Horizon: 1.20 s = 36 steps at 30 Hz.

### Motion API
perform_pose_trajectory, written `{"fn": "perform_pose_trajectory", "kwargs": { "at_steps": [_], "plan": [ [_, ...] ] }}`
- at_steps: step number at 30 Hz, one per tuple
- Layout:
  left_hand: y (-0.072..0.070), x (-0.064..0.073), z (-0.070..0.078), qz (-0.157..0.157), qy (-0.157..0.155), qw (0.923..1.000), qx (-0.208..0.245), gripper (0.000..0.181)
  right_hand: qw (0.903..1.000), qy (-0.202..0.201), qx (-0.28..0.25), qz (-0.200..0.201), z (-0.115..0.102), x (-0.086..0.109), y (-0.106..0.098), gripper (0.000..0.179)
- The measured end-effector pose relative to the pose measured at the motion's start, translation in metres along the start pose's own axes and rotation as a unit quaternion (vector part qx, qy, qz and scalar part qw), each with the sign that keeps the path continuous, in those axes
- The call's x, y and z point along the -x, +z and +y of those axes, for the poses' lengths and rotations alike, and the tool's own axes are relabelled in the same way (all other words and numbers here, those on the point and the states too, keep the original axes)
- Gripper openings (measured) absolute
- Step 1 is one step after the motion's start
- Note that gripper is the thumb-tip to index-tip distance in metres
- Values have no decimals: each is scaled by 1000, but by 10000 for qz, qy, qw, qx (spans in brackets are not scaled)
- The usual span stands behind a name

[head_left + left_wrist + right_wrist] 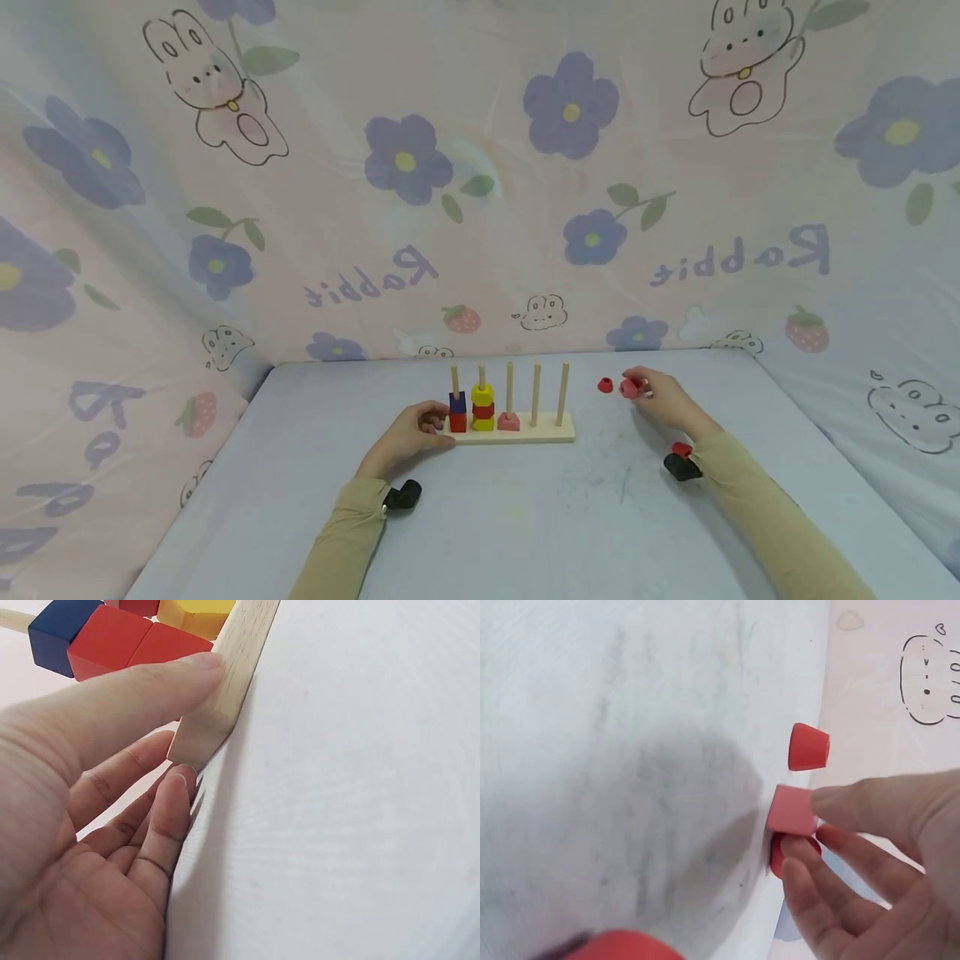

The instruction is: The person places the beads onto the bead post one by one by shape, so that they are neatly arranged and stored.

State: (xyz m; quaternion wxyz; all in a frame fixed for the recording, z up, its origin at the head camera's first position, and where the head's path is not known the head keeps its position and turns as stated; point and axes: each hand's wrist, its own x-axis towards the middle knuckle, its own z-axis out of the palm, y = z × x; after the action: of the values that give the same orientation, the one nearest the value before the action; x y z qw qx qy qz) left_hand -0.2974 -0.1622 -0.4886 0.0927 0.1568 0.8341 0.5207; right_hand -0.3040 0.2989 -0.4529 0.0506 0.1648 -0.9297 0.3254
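My left hand (408, 437) holds the left end of a wooden peg stacker (551, 432), its thumb along the front edge and its fingers at the end. The first peg carries a blue block (457, 404) over red; yellow and red pieces (483, 411) fill the second. A pink block (509, 423) sits at the bottom of the third, while two pegs at the right are bare. Off to the right, my right hand (660, 400) pinches another pink block (791, 810) between thumb and fingers. A red piece (778, 857) shows beside that block, partly hidden by the fingertips.
A red tapered piece (605, 385) stands left of the right hand. Near the right wrist lies another red piece (682, 449), partly covered by the black wrist camera (681, 467). The white table ends at a patterned cloth (487, 208) behind.
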Motion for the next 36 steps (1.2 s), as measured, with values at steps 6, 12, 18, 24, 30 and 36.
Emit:
{"fn": "perform_pose_trajectory", "kwargs": {
  "at_steps": [6,12,18,24,30,36],
  "plan": [
    [0,-1,0,22,5,10000,-30,53,9997,-123,170,-109,1,-2,1,42],
    [0,0,-1,60,19,10000,-69,53,9995,50,-20,-302,-3,-1,3,40],
    [0,1,-1,45,-9,10000,-65,53,9978,407,-187,-486,-3,1,5,41],
    [0,-1,0,29,-40,10000,-4,54,9959,484,-331,-693,-4,0,3,39],
    [0,-2,-1,-3,47,10000,-9,54,9916,658,-408,-1033,-4,2,-1,38],
    [0,-1,-1,39,6,10000,7,53,9899,693,-347,-1189,-4,6,-4,36]
  ]
}}
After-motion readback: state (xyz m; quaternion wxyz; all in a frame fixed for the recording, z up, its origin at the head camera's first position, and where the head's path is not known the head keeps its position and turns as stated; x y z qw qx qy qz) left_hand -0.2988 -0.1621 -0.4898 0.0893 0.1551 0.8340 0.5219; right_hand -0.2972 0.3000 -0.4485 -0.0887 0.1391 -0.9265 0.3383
